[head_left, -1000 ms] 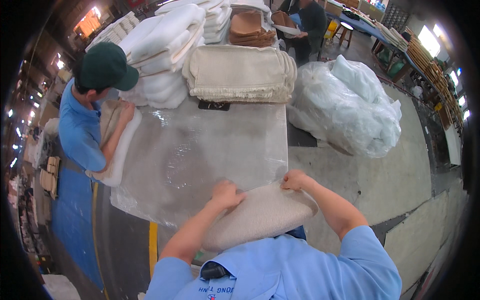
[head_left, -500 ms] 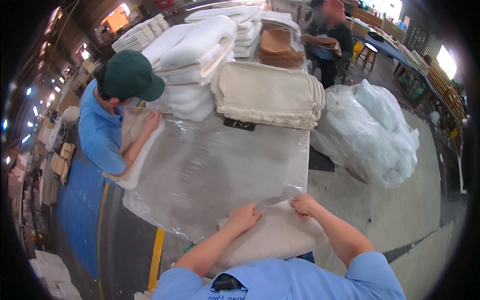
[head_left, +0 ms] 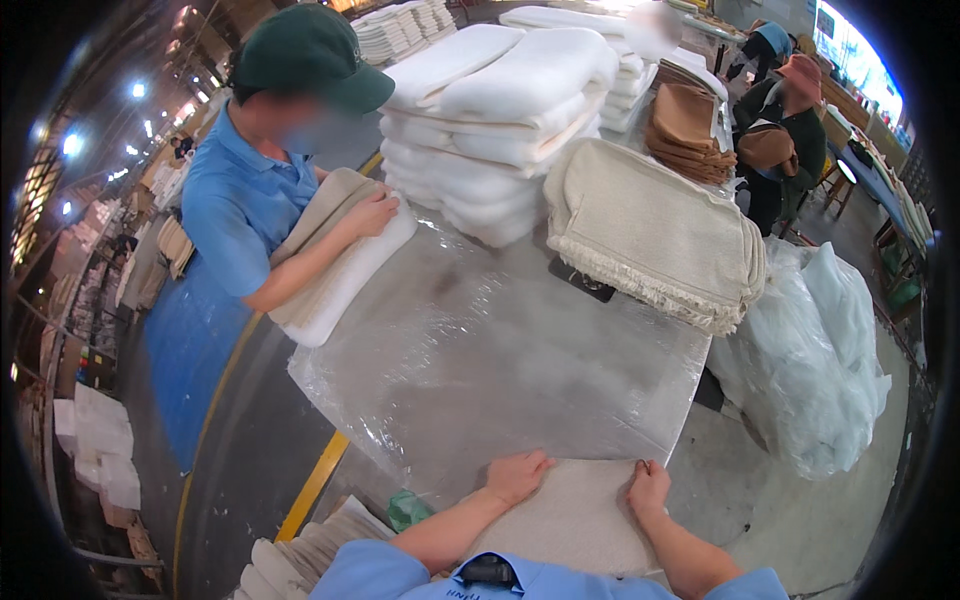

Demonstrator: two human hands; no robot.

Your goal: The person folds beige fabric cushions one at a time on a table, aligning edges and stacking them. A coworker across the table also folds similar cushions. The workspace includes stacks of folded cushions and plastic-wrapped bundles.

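Observation:
At the near edge of the table, a beige fabric cover (head_left: 575, 520) lies close against my body. My left hand (head_left: 518, 476) pinches its far left corner, fingers closed on the cloth. The far right corner is gripped by my right hand (head_left: 648, 486), thumb on top. Between both hands the far edge runs nearly straight, and the near part drops out of sight by my shirt. Ahead lies a table covered with clear plastic (head_left: 500, 360). A stack of similar beige covers (head_left: 655, 225) with frayed edges sits beyond it.
A co-worker in a green cap (head_left: 300, 65) leans over beige cloth and white padding (head_left: 345, 290) at the left. White padding stacks (head_left: 500, 100) and brown covers (head_left: 690, 130) stand at the back. A plastic-wrapped bundle (head_left: 810, 360) is on the right; folded cloth (head_left: 310, 555) lies lower left.
My view has swung left, so the table and stacks appear farther right. Both hands still grip the cover; its far edge is now straighter and the hands slightly farther apart.

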